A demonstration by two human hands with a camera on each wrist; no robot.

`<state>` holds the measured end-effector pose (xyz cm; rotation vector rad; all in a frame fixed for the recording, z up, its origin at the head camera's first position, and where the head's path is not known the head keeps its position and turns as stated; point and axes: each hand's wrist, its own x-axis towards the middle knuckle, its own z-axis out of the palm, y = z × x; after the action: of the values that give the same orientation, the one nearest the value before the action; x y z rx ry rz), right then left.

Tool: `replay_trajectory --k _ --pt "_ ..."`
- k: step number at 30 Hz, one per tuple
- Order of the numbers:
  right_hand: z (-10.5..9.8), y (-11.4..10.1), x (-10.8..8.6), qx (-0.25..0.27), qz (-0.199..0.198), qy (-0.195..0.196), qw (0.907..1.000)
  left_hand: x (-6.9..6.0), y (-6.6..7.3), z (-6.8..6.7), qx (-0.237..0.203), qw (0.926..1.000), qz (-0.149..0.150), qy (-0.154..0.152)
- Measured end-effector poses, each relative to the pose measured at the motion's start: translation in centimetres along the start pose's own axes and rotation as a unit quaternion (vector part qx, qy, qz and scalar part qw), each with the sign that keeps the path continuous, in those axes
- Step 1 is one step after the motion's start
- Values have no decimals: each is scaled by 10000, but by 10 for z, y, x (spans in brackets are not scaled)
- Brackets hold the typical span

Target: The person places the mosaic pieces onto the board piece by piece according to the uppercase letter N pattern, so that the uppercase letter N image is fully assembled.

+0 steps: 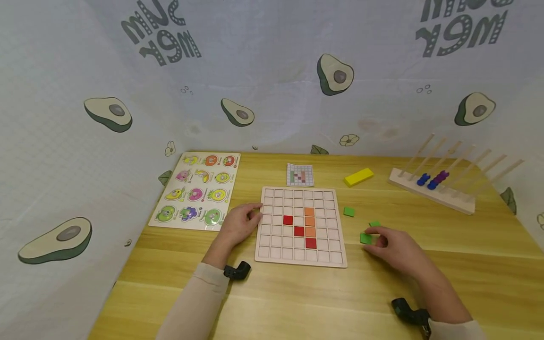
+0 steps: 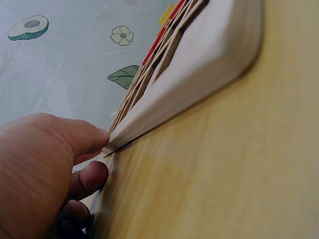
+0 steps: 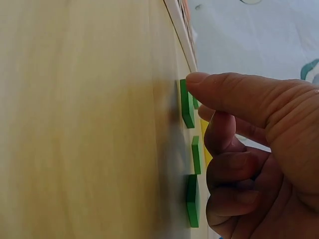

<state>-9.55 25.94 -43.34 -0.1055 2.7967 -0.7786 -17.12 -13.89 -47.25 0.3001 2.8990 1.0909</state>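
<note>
A square wooden grid board (image 1: 280, 255) lies on the table with red tiles (image 1: 310, 243) and orange tiles (image 1: 310, 221) in some of its cells. At its left edge my left hand (image 1: 239, 224) rests thumb and forefinger against the rim; in the left wrist view a fingertip touches the board's side (image 2: 164, 117). To the right of the board, my right hand (image 1: 395, 248) pinches a green tile (image 1: 365, 238) between thumb and forefinger, low over the table. Other green tiles (image 1: 349, 211) lie nearby; the right wrist view shows another green tile (image 3: 193, 201) beneath the curled fingers.
Behind the board lies a small printed pattern card (image 1: 300, 175). A yellow block (image 1: 359, 177) and a wooden peg rack (image 1: 433, 191) with blue and purple beads stand at the back right. To the left is a fruit puzzle board (image 1: 193, 189). A patterned cloth hangs behind the table.
</note>
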Motion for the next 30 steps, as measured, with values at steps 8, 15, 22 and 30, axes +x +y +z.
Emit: replay_trajectory --k 8,15,22,30 --pt "-2 7 1 -115 246 -46 9996 1 -1 0 28 10000 6 5" --pt "-1 9 1 -107 231 -46 9997 0 -2 0 -16 10000 61 16" --pt "-1 7 3 -102 198 -49 9997 1 -3 1 -61 10000 56 10" --pt "-1 -10 8 -110 25 47 9999 0 -3 1 -63 10000 61 37"
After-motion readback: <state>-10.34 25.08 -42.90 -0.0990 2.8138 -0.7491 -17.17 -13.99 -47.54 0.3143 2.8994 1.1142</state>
